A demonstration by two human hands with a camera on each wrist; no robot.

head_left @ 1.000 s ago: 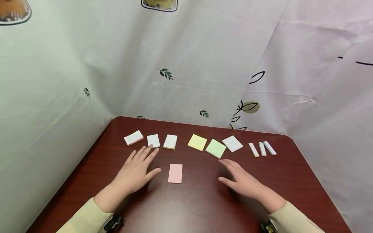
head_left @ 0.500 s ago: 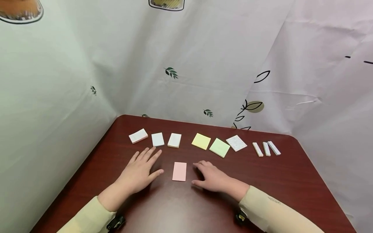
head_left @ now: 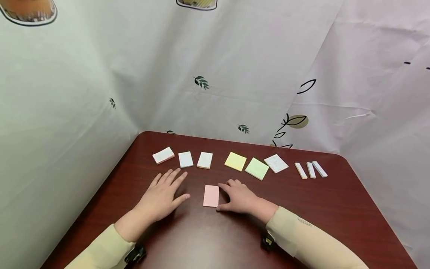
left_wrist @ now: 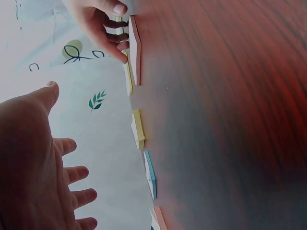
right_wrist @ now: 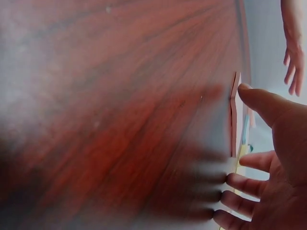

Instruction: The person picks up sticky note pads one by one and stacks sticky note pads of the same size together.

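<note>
A pink sticky-note pad (head_left: 211,196) lies flat on the dark red table between my hands. My right hand (head_left: 240,197) is at the pad's right edge, thumb by its near corner and index finger by its far corner. In the right wrist view, the right thumb (right_wrist: 261,101) and fingers are spread around the pad's edge; whether they touch it is hard to tell. My left hand (head_left: 159,196), fingers spread, hovers left of the pad and holds nothing. Just beyond its fingertips sits a bluish-white pad (head_left: 186,159).
Along the back lie two white pads, one at left (head_left: 163,155) and one nearer the middle (head_left: 205,160), then a yellow pad (head_left: 235,161), a green pad (head_left: 256,169) and a speckled pad (head_left: 276,163). Narrow strip pads (head_left: 310,170) lie at right. White curtains (head_left: 255,74) surround the table (head_left: 201,239).
My right hand has moved left from near the green pad to the pink pad's right edge. The left hand has hardly moved. The head view has shifted slightly.
</note>
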